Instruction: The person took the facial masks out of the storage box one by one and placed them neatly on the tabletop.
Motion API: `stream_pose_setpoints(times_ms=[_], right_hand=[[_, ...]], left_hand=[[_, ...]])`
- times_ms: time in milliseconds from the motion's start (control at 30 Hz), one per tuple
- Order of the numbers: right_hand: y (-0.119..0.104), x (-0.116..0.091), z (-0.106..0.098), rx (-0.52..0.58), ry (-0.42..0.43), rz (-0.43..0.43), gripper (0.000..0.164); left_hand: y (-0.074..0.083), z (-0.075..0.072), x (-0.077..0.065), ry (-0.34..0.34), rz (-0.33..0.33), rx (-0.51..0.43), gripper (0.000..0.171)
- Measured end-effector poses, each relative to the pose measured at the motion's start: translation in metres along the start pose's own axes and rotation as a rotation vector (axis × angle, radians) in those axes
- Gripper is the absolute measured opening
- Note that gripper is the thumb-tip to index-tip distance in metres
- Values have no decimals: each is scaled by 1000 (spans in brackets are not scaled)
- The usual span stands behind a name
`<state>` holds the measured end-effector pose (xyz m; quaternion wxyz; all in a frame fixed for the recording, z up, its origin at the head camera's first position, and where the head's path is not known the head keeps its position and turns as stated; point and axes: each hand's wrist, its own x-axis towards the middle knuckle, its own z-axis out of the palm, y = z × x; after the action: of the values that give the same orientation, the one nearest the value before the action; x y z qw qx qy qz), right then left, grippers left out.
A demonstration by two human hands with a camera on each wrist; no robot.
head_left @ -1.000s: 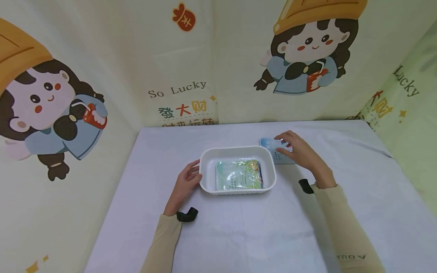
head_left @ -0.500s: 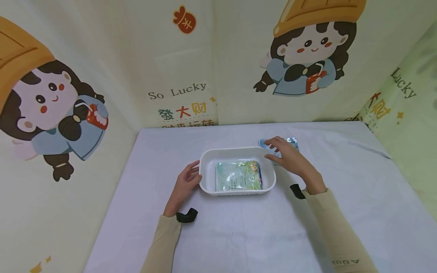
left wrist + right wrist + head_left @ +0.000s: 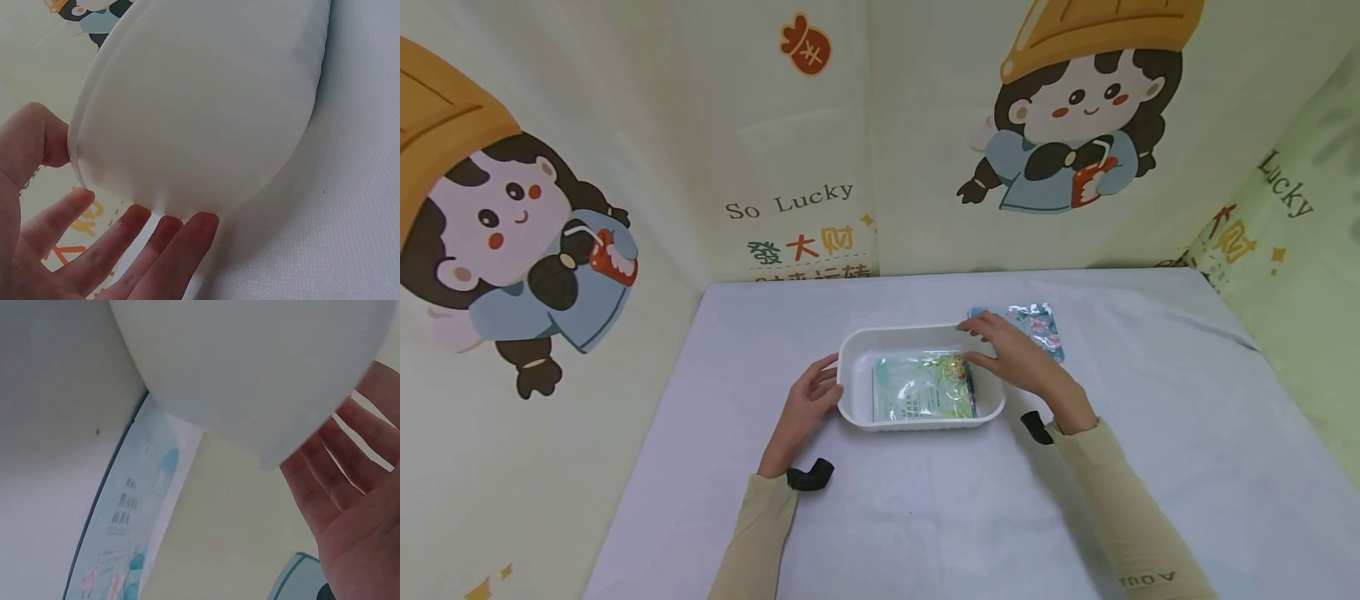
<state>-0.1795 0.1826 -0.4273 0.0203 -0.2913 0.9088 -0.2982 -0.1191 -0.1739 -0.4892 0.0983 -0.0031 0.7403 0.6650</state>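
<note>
A white plastic tray (image 3: pixel 859 392) with rounded corners stands on the table, a glossy green packet (image 3: pixel 913 387) lying flat inside it. A dark edge shows beneath the packet's right side. At the tray's left end is my left hand (image 3: pixel 805 408); in the left wrist view its extended fingers (image 3: pixel 194 244) touch the outer wall and the thumb is at the rim. My right hand (image 3: pixel 1022 358) reaches over the tray's right end, fingers spread with nothing between them. Behind that hand and partly hidden by it lies a blue flowered packet (image 3: pixel 1039 327), also seen in the right wrist view.
White cloth (image 3: pixel 917 508) covers the table under the tray. A cream curtain (image 3: pixel 925 242) printed with cartoon figures and lettering hangs along the back and sides. Each wrist wears a black strap-like piece (image 3: pixel 811 475) below the hand.
My right hand has moved left and slightly nearer, from over the blue packet to over the tray's right end, uncovering more of that packet. The left hand and tray stay in place.
</note>
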Motion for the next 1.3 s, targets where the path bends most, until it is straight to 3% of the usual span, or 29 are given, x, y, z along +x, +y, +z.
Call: stream_pose_setpoints(times_ms=[400, 667, 900, 1300], right_hand=[[-9, 5, 15, -42, -57, -22, 47], [-10, 8, 28, -63, -78, -65, 51], [-14, 12, 37, -75, -78, -114, 57], [-14, 18, 45, -113, -122, -84, 63]], left_hand=[[2, 3, -2, -8, -30, -5, 55], [30, 10, -17, -15, -31, 8, 55], [5, 6, -5, 1, -34, -2, 55], [-1, 1, 2, -3, -26, -13, 54]])
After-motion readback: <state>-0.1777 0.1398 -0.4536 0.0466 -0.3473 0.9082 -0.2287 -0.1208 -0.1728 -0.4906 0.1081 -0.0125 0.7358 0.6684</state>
